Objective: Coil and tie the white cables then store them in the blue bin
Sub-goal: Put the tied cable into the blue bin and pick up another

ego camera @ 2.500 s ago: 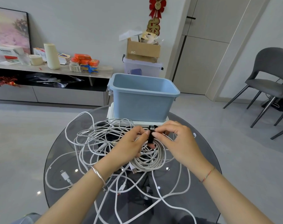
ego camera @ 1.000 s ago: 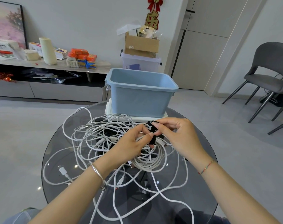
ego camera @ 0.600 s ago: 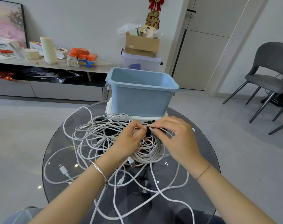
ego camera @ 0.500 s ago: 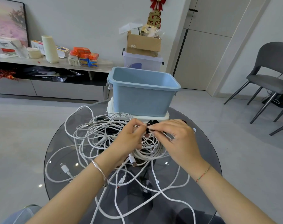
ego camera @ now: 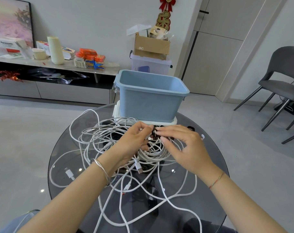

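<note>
A coiled white cable (ego camera: 157, 154) lies on the round glass table (ego camera: 208, 165) just below my two hands. My left hand (ego camera: 134, 142) grips the top of the coil, thumb and fingers pinching it beside a black strap (ego camera: 154, 134) wrapped round the bundle. My right hand (ego camera: 183, 145) rests over the coil from the right, its straight fingertips pressing on the black strap. Loose white cables (ego camera: 96, 140) sprawl tangled over the table to the left and front. The blue bin (ego camera: 151, 96) stands right behind my hands on a white lid (ego camera: 117, 109); what shows of its inside holds nothing.
A USB plug (ego camera: 138, 169) hangs from the coil below my left hand, and another connector (ego camera: 69, 174) lies at the table's left. Behind are a low sideboard (ego camera: 50, 88) with boxes, a cardboard box (ego camera: 151, 46) on a clear crate, and a grey chair (ego camera: 284, 81) at right.
The black strap end, held up between both hands a second ago, now lies down against the coil. My right fingers have flattened onto it. The left hand kept its grip.
</note>
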A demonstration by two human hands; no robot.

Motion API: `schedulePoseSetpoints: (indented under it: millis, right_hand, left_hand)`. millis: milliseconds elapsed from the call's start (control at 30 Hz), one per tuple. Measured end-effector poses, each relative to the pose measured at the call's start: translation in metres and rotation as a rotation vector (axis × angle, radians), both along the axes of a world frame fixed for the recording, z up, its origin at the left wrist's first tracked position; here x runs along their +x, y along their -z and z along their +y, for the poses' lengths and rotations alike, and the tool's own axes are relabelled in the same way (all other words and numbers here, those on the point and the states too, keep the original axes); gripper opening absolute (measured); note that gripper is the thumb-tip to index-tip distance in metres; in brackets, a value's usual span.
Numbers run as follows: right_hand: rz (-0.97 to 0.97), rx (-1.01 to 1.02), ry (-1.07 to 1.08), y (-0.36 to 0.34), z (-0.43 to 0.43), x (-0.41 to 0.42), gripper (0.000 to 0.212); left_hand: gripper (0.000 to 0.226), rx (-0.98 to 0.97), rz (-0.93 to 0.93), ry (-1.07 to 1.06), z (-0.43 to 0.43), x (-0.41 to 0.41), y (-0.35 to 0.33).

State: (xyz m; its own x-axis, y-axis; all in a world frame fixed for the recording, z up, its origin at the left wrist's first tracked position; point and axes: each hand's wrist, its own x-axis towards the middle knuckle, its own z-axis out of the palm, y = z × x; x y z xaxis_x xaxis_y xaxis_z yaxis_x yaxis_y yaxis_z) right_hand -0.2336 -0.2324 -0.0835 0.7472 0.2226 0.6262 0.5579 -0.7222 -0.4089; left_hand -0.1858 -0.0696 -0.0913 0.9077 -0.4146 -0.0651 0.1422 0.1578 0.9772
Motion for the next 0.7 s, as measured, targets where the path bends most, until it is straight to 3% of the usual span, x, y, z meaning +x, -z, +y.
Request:
schedulePoseSetpoints:
  millis: [100,233,400,533,600,700]
  right_hand:
    - [0.167,0.24,0.023,-0.006,0.004,0.002,0.017]
    - [0.278,0.384,-0.003,-0.011,0.006,0.006,0.017]
    - [0.299,0.37,-0.038,-0.032,0.002,0.013,0.019]
    - [0.199,0.16,0.011,-0.062,-0.003,0.03,0.021]
    - [0.139,0.167,0.026,-0.078,-0.006,0.043,0.02]
    - [0.101,0.199,0.074,-0.102,-0.015,0.07,0.023]
  left_hand:
    - [0.015,-0.007,-0.015,0.023,0.001,0.0,-0.007]
    - [0.012,0.036,-0.06,0.068,0.003,-0.001,-0.013]
    - [0.018,0.065,-0.065,0.112,0.0,0.005,-0.033]
    - [0.018,0.082,-0.048,0.184,-0.005,0.025,-0.067]
    - [0.019,0.058,-0.05,0.226,-0.007,0.04,-0.085]
    - [0.023,0.139,-0.176,0.226,-0.008,0.071,-0.107]
